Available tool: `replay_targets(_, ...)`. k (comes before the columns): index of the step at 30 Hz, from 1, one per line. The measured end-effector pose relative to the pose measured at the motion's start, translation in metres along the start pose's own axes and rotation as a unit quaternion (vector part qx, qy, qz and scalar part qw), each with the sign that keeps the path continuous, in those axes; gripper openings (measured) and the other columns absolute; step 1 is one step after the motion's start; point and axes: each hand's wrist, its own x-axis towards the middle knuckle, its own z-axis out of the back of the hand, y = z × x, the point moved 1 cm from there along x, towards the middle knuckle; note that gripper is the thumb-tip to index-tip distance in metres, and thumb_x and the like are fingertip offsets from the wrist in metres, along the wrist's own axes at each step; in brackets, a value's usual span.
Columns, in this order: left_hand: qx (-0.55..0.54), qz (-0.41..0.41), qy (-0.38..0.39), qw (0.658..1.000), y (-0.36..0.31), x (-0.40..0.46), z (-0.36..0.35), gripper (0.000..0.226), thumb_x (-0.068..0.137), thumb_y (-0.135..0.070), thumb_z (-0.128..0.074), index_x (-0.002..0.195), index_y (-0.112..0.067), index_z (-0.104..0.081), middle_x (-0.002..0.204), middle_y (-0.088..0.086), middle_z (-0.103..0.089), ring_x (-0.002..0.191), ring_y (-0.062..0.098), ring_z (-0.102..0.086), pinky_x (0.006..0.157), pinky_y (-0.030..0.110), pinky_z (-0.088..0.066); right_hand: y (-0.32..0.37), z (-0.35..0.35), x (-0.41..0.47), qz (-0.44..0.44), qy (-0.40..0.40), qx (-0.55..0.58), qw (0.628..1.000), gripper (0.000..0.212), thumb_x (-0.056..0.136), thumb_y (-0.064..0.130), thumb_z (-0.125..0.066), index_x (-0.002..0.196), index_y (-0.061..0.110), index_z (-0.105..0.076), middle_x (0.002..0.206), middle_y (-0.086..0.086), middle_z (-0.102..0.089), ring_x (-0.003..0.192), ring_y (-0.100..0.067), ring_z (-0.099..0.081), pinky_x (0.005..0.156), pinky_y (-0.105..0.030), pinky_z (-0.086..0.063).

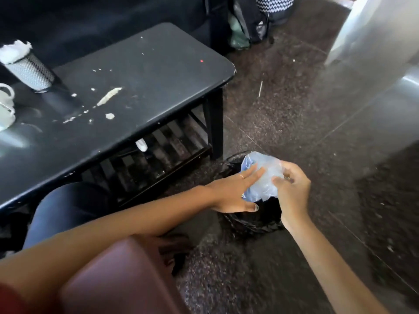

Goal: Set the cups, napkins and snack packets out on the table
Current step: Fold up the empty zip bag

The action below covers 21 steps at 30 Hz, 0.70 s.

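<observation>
A crumpled clear-blue plastic bag [264, 175] is held over a small bin lined with a black bag [251, 219] on the floor beside the table. My left hand [233, 191] lies flat against the bag's left side, fingers stretched out. My right hand [292, 189] pinches the bag's right edge. On the black table [158, 87], a striped holder stuffed with white napkins [25, 64] stands at the far left. White cups [5, 107] sit at the left edge, partly cut off. Crumbs and scraps [108, 96] are scattered across the tabletop.
The table has a slatted lower shelf [163, 150] with a white scrap on it. A dark sofa [90, 21] stands behind the table, and bags [247, 21] sit on the floor at the back. A maroon armrest [118, 279] is under my left arm. A white wall [374, 30] stands at the right.
</observation>
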Motion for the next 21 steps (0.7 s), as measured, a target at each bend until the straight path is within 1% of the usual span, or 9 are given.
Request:
replay_targets(3,0.054,0.019,0.062,0.996,0.01,0.014,-0.015,0.087,0.093,-0.042,-0.053,0.151,-0.029,0.01,0.162,-0.005,0.006,0.149,0.015,-0.003,0.118,0.041,-0.021,-0.035,-0.005,0.012,-0.019,-0.024,-0.08,0.996,0.034,0.077,-0.012,-0.046,0.097,0.006,-0.068,0.101,-0.007,-0.068,0.094,-0.019,-0.058,0.083,-0.034,-0.047)
replay_targets(5,0.086,0.039,0.105,0.99,0.016,0.021,-0.027,0.087,0.094,-0.043,-0.052,0.152,-0.026,0.011,0.162,-0.002,0.003,0.149,0.019,-0.006,0.119,0.044,-0.019,-0.059,-0.011,0.017,-0.033,-0.026,-0.174,0.984,0.034,0.079,-0.004,-0.048,0.097,0.014,-0.07,0.104,-0.007,-0.069,0.105,-0.023,-0.056,0.094,-0.042,-0.041)
replay_targets(6,0.102,0.046,0.123,0.986,0.019,0.023,-0.033,0.087,0.094,-0.044,-0.05,0.152,-0.026,0.012,0.162,-0.002,0.002,0.149,0.021,-0.006,0.118,0.046,-0.017,-0.069,-0.015,0.018,-0.04,-0.023,-0.218,0.975,0.033,0.08,-0.001,-0.049,0.097,0.019,-0.07,0.103,-0.004,-0.068,0.109,-0.024,-0.051,0.096,-0.041,-0.034)
replay_targets(8,0.126,0.054,0.152,0.979,0.024,0.026,-0.042,0.085,0.096,-0.046,-0.046,0.151,-0.027,0.015,0.162,-0.001,0.002,0.149,0.023,-0.005,0.117,0.049,-0.014,-0.084,-0.022,0.021,-0.045,-0.018,-0.282,0.958,0.031,0.083,0.004,-0.051,0.098,0.024,-0.069,0.103,-0.001,-0.066,0.112,-0.023,-0.041,0.091,-0.035,-0.024)
replay_targets(9,0.13,0.057,0.163,0.976,0.028,0.027,-0.046,0.083,0.096,-0.047,-0.044,0.151,-0.026,0.015,0.162,-0.001,0.003,0.149,0.024,-0.004,0.117,0.049,-0.012,-0.091,-0.026,0.024,-0.04,-0.012,-0.31,0.95,0.029,0.083,0.006,-0.052,0.099,0.024,-0.069,0.104,0.0,-0.065,0.113,-0.023,-0.04,0.089,-0.035,-0.024)
replay_targets(12,0.135,0.075,0.186,0.97,0.037,0.026,-0.055,0.079,0.097,-0.05,-0.039,0.152,-0.024,0.012,0.162,0.0,0.003,0.149,0.022,0.0,0.119,0.047,-0.009,-0.11,-0.039,0.033,-0.01,0.036,-0.387,0.922,0.025,0.087,0.009,-0.053,0.105,0.018,-0.067,0.107,-0.003,-0.062,0.113,-0.029,-0.046,0.088,-0.037,-0.033)
replay_targets(14,0.145,0.083,0.19,0.968,0.041,0.025,-0.059,0.078,0.097,-0.051,-0.037,0.152,-0.022,0.011,0.162,0.0,0.003,0.149,0.022,0.001,0.119,0.046,-0.008,-0.122,-0.046,0.039,-0.035,0.075,-0.404,0.911,0.024,0.09,0.009,-0.051,0.112,0.013,-0.062,0.11,-0.006,-0.054,0.111,-0.031,-0.052,0.084,-0.037,-0.04)
replay_targets(16,0.149,0.085,0.187,0.967,0.042,0.025,-0.06,0.078,0.097,-0.05,-0.037,0.152,-0.02,0.01,0.162,0.001,0.002,0.149,0.022,0.001,0.12,0.046,-0.008,-0.134,-0.053,0.042,-0.032,0.111,-0.464,0.878,0.028,0.089,0.004,-0.052,0.115,0.011,-0.058,0.117,-0.01,-0.055,0.11,-0.032,-0.056,0.084,-0.039,-0.045)
replay_targets(21,0.153,0.08,0.17,0.97,0.045,0.025,-0.062,0.078,0.097,-0.048,-0.038,0.153,-0.016,0.006,0.162,0.002,0.0,0.149,0.022,-0.001,0.12,0.045,-0.009,-0.16,-0.062,0.044,-0.102,0.192,-0.51,0.832,0.032,0.091,0.004,-0.049,0.122,0.006,-0.056,0.127,-0.016,-0.055,0.116,-0.034,-0.054,0.09,-0.04,-0.047)
